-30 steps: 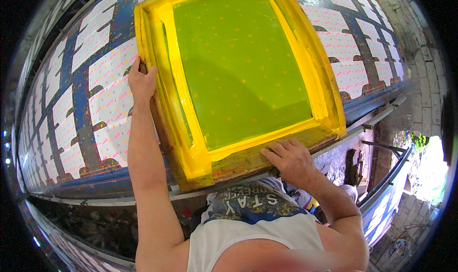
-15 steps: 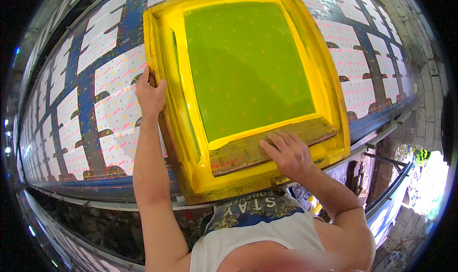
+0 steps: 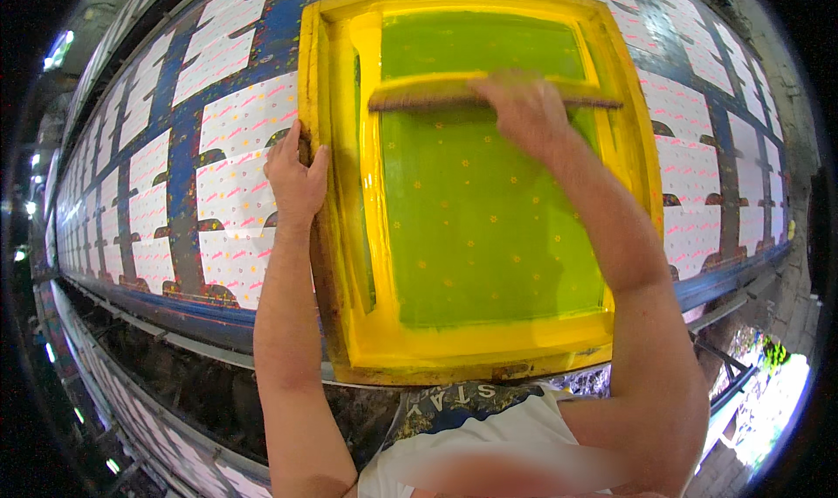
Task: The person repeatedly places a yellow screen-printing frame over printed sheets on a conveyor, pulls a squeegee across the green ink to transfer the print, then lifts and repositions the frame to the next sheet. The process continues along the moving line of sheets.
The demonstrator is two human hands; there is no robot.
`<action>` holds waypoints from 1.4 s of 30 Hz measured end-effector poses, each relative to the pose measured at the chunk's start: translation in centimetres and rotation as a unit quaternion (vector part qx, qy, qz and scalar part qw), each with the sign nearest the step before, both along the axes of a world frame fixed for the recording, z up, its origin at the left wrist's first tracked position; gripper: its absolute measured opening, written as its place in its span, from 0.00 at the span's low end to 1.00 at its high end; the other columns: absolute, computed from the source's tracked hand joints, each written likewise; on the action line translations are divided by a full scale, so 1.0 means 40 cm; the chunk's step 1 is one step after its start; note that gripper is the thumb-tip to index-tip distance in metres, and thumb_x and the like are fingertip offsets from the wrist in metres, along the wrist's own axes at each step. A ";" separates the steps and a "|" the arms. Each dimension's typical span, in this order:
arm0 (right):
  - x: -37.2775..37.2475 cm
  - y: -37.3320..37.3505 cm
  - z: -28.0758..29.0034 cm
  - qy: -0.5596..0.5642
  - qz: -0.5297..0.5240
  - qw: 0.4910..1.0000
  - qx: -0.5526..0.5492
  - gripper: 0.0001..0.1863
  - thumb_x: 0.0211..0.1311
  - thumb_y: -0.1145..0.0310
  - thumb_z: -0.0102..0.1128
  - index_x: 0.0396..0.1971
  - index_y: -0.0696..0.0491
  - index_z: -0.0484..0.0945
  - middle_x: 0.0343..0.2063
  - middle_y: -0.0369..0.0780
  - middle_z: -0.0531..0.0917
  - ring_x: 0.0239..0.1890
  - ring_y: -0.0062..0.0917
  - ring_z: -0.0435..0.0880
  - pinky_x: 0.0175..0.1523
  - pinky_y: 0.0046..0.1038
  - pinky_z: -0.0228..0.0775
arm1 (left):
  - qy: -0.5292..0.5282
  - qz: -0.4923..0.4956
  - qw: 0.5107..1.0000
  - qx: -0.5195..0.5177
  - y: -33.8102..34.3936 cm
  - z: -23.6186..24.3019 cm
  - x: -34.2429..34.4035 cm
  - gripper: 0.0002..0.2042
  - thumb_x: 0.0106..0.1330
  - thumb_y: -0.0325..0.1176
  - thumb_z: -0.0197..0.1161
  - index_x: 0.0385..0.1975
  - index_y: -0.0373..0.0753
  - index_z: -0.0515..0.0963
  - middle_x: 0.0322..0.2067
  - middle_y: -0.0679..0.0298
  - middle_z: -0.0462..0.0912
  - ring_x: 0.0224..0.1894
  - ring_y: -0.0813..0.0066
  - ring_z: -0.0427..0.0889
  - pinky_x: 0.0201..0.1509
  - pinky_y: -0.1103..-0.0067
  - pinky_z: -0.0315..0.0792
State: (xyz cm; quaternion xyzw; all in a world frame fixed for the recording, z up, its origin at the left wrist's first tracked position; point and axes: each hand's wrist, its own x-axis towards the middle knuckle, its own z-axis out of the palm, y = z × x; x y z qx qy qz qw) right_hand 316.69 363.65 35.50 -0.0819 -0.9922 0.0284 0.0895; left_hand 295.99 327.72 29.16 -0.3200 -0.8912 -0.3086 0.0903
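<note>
A screen printing frame point(image 3: 655, 175), smeared with yellow ink, lies on the long table, and its green mesh point(image 3: 489, 227) shows small star and flower marks. My right hand point(image 3: 528, 105) is closed on a wooden squeegee point(image 3: 410, 96) that spans the mesh near its far end; motion blurs hand and tool. Yellow ink lies along the squeegee's far edge and down both sides of the frame. At the frame's left side my left hand point(image 3: 298, 173) grips the rim, thumb toward the near side and fingers round the outer edge.
White printed fabric pieces point(image 3: 240, 184) with pink and orange marks lie in rows on the blue, ink-stained table point(image 3: 183, 236), left and right of the frame. A metal rail point(image 3: 196, 345) runs along the near table edge. Another row of printed pieces point(image 3: 166, 428) appears at lower left.
My right hand has pushed the squeegee from the near end of the mesh to near its far end. The left hand still holds the frame's left rim. The whole view has shifted slightly.
</note>
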 end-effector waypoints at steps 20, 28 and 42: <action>-0.351 0.305 0.077 -0.042 -0.028 0.999 -0.008 0.16 0.59 0.65 0.68 0.46 0.45 0.94 0.42 0.50 0.93 0.49 0.49 0.93 0.54 0.53 0.85 | 0.065 0.037 0.995 -0.066 0.019 0.027 0.016 0.28 0.68 0.40 0.76 0.66 0.33 0.83 0.55 0.48 0.88 0.64 0.48 0.81 0.74 0.54 0.68; -0.103 0.116 0.125 -0.149 0.024 0.989 0.000 0.14 0.56 0.69 0.68 0.43 0.46 0.91 0.43 0.48 0.93 0.49 0.51 0.92 0.54 0.55 0.84 | 0.060 0.038 0.995 -0.076 0.035 0.033 0.005 0.28 0.67 0.41 0.75 0.65 0.35 0.84 0.55 0.51 0.89 0.63 0.48 0.82 0.73 0.53 0.69; 0.511 -0.450 0.174 -0.163 -0.016 0.985 -0.051 0.18 0.57 0.74 0.69 0.47 0.44 0.94 0.41 0.42 0.91 0.49 0.43 0.92 0.53 0.47 0.86 | 0.101 0.071 0.982 -0.141 0.041 0.073 0.071 0.22 0.73 0.49 0.70 0.53 0.36 0.89 0.51 0.50 0.90 0.55 0.45 0.86 0.65 0.52 0.78</action>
